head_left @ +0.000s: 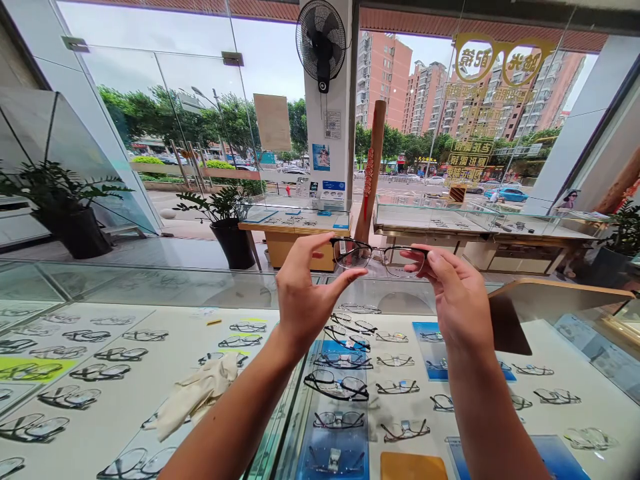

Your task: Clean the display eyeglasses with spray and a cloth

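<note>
A pair of eyeglasses (pixel 379 251) with dark upper rims and clear lenses is held up level above the glass display counter. My left hand (pixel 307 287) is closed at its left end, index finger at the upper corner and thumb under the lens. At the opposite end, my right hand (pixel 463 290) pinches the frame's corner between thumb and fingers. A small white label shows by the left lens. Below the hands, several more eyeglasses (pixel 343 385) lie in rows inside the counter. A crumpled cream cloth (pixel 200 393) rests on the counter glass left of my left forearm.
A brown-edged panel (pixel 560 297), perhaps a mirror, stands on the counter at right. Beyond are a potted plant (pixel 233 237), a wooden post (pixel 371 173) and more showcases (pixel 435 223) by the windows. A black fan (pixel 321 40) hangs on the pillar.
</note>
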Action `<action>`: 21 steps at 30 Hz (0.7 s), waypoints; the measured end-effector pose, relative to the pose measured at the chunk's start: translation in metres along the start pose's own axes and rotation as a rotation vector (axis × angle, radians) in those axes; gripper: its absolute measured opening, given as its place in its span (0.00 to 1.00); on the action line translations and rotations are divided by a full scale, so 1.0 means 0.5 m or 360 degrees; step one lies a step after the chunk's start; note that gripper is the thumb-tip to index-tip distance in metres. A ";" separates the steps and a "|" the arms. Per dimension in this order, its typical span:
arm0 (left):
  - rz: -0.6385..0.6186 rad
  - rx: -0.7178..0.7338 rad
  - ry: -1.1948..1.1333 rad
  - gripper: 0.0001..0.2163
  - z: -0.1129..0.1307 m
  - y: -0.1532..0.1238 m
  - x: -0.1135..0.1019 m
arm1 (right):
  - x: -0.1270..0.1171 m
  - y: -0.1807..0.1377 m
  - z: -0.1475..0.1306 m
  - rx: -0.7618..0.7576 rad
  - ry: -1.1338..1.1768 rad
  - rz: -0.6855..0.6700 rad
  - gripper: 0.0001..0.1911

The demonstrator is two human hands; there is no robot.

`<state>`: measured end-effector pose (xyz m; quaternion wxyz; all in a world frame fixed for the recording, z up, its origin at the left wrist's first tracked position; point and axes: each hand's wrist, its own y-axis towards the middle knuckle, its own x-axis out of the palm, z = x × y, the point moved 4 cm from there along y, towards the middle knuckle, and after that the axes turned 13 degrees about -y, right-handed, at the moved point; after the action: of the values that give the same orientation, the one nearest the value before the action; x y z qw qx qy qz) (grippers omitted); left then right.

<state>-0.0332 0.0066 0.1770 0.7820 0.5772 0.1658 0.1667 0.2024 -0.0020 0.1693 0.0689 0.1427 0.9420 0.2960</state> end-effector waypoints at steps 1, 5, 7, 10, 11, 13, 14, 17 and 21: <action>-0.0003 -0.0013 0.0008 0.28 -0.001 0.000 0.000 | 0.000 0.000 0.001 0.0000 0.0005 -0.0008 0.18; -0.0001 -0.0031 0.0028 0.28 -0.006 -0.001 0.000 | 0.005 0.002 0.005 0.0010 0.0029 -0.0058 0.19; -0.0001 -0.0032 0.0031 0.28 -0.007 0.000 0.000 | 0.009 0.003 0.008 0.0036 0.0051 -0.0068 0.19; -0.0001 -0.0043 0.0018 0.28 -0.009 0.001 0.000 | 0.014 0.003 0.012 0.0094 0.0111 -0.0086 0.18; -0.0002 -0.0039 0.0008 0.28 -0.009 0.001 -0.001 | 0.015 0.004 0.012 0.0105 0.0124 -0.0093 0.18; -0.0007 -0.0009 -0.0007 0.29 -0.008 0.003 -0.002 | 0.013 0.005 0.012 0.0080 0.0081 -0.0087 0.17; -0.0014 0.0012 -0.0007 0.29 -0.007 0.004 -0.002 | 0.008 0.006 0.009 0.0033 0.0025 -0.0061 0.16; -0.0087 0.0088 0.0011 0.29 -0.006 0.010 -0.002 | -0.011 0.010 -0.004 -0.0189 -0.0210 0.0076 0.13; -0.0321 0.0289 0.0006 0.28 -0.002 0.016 0.005 | -0.017 0.009 -0.019 -0.0397 -0.0524 -0.0040 0.10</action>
<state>-0.0320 0.0109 0.1840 0.7391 0.6256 0.2389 0.0725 0.2095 -0.0060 0.1801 0.2428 0.1677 0.8757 0.3821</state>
